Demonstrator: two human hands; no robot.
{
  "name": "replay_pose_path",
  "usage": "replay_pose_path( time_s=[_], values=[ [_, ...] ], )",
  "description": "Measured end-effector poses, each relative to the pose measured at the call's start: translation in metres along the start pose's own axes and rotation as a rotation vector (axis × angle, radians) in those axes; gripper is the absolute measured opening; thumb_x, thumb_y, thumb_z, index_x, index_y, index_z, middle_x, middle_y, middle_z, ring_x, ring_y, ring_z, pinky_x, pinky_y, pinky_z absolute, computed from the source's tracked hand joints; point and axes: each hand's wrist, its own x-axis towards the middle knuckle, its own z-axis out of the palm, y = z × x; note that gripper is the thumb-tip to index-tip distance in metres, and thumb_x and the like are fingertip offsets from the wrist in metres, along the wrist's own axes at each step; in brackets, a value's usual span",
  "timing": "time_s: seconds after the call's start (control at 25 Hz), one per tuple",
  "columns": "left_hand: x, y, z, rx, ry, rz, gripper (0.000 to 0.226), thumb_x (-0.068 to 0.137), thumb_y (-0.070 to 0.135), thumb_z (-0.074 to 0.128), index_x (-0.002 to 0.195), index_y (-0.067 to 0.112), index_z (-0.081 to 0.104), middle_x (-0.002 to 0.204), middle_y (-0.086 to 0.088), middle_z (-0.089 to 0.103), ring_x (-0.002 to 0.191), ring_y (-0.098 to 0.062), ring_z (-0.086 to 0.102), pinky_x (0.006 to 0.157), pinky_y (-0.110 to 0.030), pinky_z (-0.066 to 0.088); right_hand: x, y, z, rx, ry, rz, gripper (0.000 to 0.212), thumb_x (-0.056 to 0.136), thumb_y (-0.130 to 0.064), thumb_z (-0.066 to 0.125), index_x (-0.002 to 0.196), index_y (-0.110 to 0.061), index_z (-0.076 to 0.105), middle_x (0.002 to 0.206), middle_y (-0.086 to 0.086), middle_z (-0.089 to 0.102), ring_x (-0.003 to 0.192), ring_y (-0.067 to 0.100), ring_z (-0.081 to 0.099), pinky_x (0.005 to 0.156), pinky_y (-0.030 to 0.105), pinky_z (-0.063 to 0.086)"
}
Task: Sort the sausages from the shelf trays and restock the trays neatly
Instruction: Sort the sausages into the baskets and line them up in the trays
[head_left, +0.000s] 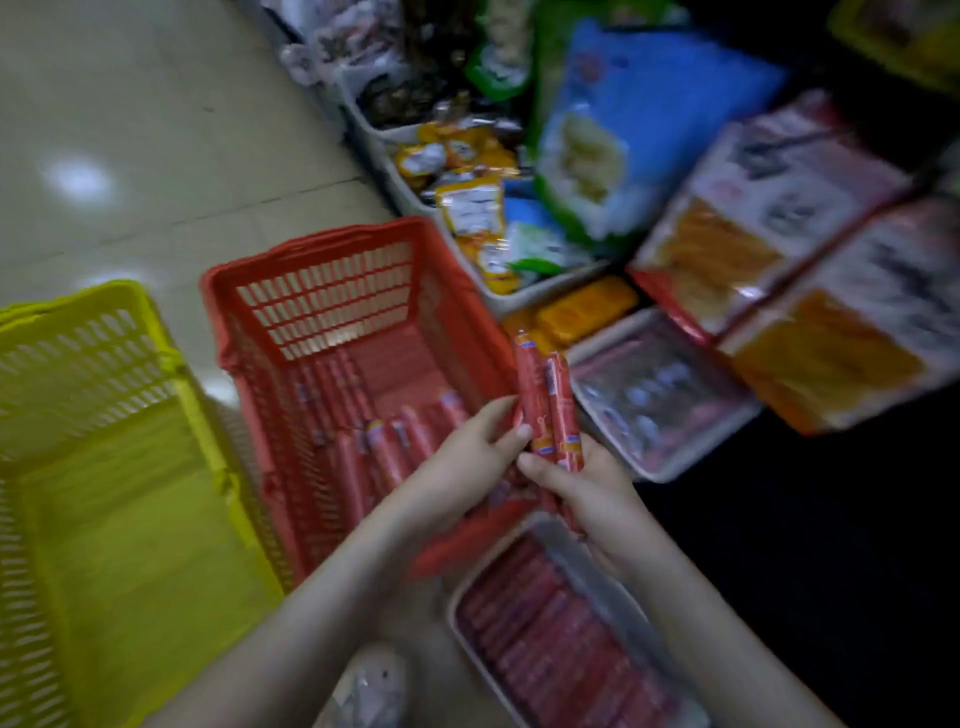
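Note:
A bunch of red sausage sticks stands upright between my two hands. My left hand pinches the bunch from the left, and my right hand grips its lower end. Just to their left is a red basket with several red sausages lying in its bottom. Below my hands lies a white tray packed with rows of red sausages. Another white tray with wrapped sausages sits to the right. The whole view is blurred.
An empty yellow basket stands on the floor at the left. White bins of yellow snack packs, a blue bag and large orange-and-white packets crowd the shelf area at the back right. Pale tiled floor lies at the upper left.

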Motion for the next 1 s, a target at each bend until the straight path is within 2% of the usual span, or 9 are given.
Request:
replay_pose_path(
  time_s=[0.08, 0.16, 0.2, 0.28, 0.4, 0.56, 0.72, 0.88, 1.0],
  values=[
    [-0.035, 0.009, 0.058, -0.244, -0.196, -0.105, 0.02, 0.094, 0.013, 0.058, 0.114, 0.008, 0.056, 0.074, -0.004, 0.064, 0.061, -0.025, 0.054, 0.06, -0.035, 0.051, -0.072, -0.006, -0.042, 0.076, 0.096, 0.007, 0.022, 0.086, -0.002, 0.061, 0.108, 0.001, 0.057, 0.08, 0.022, 0.067, 0.068, 0.029, 0.068, 0.066, 0.035, 0.058],
    [-0.07, 0.014, 0.113, -0.362, -0.39, -0.249, 0.013, 0.094, 0.009, 0.056, 0.1, -0.003, 0.053, 0.07, -0.015, 0.061, 0.056, -0.025, 0.059, 0.052, -0.032, 0.053, -0.137, -0.001, -0.081, 0.116, 0.224, 0.039, 0.021, 0.088, 0.0, 0.056, 0.109, -0.001, 0.056, 0.081, 0.019, 0.067, 0.069, 0.026, 0.069, 0.066, 0.032, 0.058],
    [-0.086, 0.017, 0.138, -0.344, -0.459, -0.307, 0.01, 0.096, 0.006, 0.053, 0.094, -0.003, 0.05, 0.067, -0.016, 0.06, 0.049, -0.021, 0.059, 0.047, -0.029, 0.051, -0.166, 0.006, -0.098, 0.146, 0.29, 0.05, 0.022, 0.087, 0.0, 0.059, 0.108, -0.002, 0.058, 0.086, 0.019, 0.067, 0.074, 0.027, 0.069, 0.073, 0.036, 0.058],
    [-0.113, 0.02, 0.18, -0.246, -0.585, -0.371, 0.012, 0.096, 0.006, 0.051, 0.085, 0.003, 0.049, 0.064, -0.012, 0.06, 0.053, -0.018, 0.062, 0.05, -0.029, 0.053, -0.216, 0.02, -0.127, 0.231, 0.403, 0.067, 0.025, 0.081, -0.004, 0.065, 0.106, -0.003, 0.063, 0.095, 0.021, 0.067, 0.087, 0.032, 0.066, 0.086, 0.046, 0.052],
    [-0.142, 0.027, 0.218, -0.043, -0.67, -0.386, 0.012, 0.095, 0.007, 0.055, 0.082, 0.009, 0.053, 0.073, -0.009, 0.064, 0.068, -0.018, 0.064, 0.067, -0.034, 0.054, -0.267, 0.031, -0.149, 0.368, 0.498, 0.079, 0.026, 0.082, -0.008, 0.068, 0.107, 0.0, 0.065, 0.094, 0.021, 0.068, 0.084, 0.032, 0.068, 0.074, 0.043, 0.057],
    [-0.175, 0.061, 0.236, 0.171, -0.731, -0.323, 0.009, 0.096, 0.014, 0.056, 0.087, 0.011, 0.059, 0.083, -0.007, 0.066, 0.078, -0.017, 0.065, 0.067, -0.031, 0.055, -0.315, 0.022, -0.15, 0.399, 0.524, -0.005, 0.033, 0.082, -0.004, 0.068, 0.114, 0.002, 0.062, 0.108, 0.028, 0.065, 0.096, 0.039, 0.064, 0.086, 0.051, 0.053],
    [-0.205, 0.083, 0.248, 0.387, -0.775, -0.239, 0.01, 0.095, 0.019, 0.058, 0.1, 0.012, 0.064, 0.11, -0.015, 0.066, 0.105, -0.029, 0.064, 0.083, -0.038, 0.056, -0.356, 0.013, -0.144, 0.328, 0.594, -0.071, 0.028, 0.084, 0.0, 0.065, 0.111, 0.001, 0.063, 0.098, 0.02, 0.069, 0.083, 0.027, 0.069, 0.064, 0.032, 0.057],
    [-0.224, 0.078, 0.276, 0.78, -0.756, 0.12, 0.032, 0.093, 0.027, 0.06, 0.123, 0.015, 0.059, 0.113, -0.006, 0.065, 0.103, -0.021, 0.063, 0.083, -0.03, 0.052, -0.395, 0.038, -0.164, 0.273, 0.705, -0.008, 0.023, 0.083, -0.004, 0.069, 0.106, -0.006, 0.063, 0.083, 0.012, 0.068, 0.071, 0.022, 0.067, 0.061, 0.033, 0.055],
    [-0.223, 0.035, 0.299, 0.956, -0.644, 0.316, 0.032, 0.094, 0.024, 0.057, 0.124, 0.013, 0.06, 0.117, -0.009, 0.066, 0.108, -0.022, 0.061, 0.09, -0.026, 0.044, -0.409, 0.089, -0.197, 0.248, 0.84, 0.097, 0.022, 0.08, -0.004, 0.071, 0.1, -0.009, 0.063, 0.076, 0.008, 0.068, 0.068, 0.021, 0.066, 0.064, 0.035, 0.055]
  ],
)
